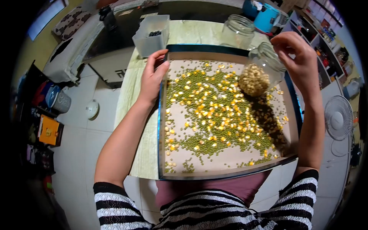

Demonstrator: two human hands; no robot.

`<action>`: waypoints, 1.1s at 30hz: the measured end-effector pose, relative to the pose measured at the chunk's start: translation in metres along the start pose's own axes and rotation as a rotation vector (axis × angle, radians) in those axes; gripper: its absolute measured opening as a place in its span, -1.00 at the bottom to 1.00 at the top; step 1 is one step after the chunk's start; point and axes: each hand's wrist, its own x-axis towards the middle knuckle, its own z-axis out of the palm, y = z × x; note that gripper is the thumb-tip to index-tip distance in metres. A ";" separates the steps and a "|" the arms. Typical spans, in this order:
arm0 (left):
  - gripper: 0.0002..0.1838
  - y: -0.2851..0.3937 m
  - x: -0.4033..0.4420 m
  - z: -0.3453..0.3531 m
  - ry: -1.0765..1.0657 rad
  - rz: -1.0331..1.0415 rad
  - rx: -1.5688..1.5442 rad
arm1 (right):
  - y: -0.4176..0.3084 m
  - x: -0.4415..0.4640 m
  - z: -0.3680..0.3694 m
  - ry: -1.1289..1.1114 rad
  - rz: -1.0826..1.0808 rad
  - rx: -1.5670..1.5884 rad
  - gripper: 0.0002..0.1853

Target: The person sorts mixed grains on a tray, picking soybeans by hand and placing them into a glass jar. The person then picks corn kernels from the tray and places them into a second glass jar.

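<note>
A shallow box (229,174) with a dark blue rim lies on the table, its floor strewn with green beans (191,82) and yellow corn kernels (207,113). My left hand (152,78) grips the box's upper left corner, thumb inside the edge. A glass jar (264,63) partly filled with pale round beans (253,79) leans over the box's upper right corner. My right hand (295,50) is at the jar's mouth, fingers bent; what they hold, if anything, is hidden. A few pale beans lie along the box's left side.
A clear plastic container (150,40) with dark beans stands behind the box on the pale green table (132,115). An empty glass jar (237,32) is beyond the box. To the right are a white fan (338,117) and shelves; a blue container (267,18) stands at the back.
</note>
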 end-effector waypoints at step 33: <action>-0.64 -0.001 0.001 0.001 -0.022 0.045 -0.007 | -0.119 -0.038 0.146 -0.500 -0.249 0.644 -0.90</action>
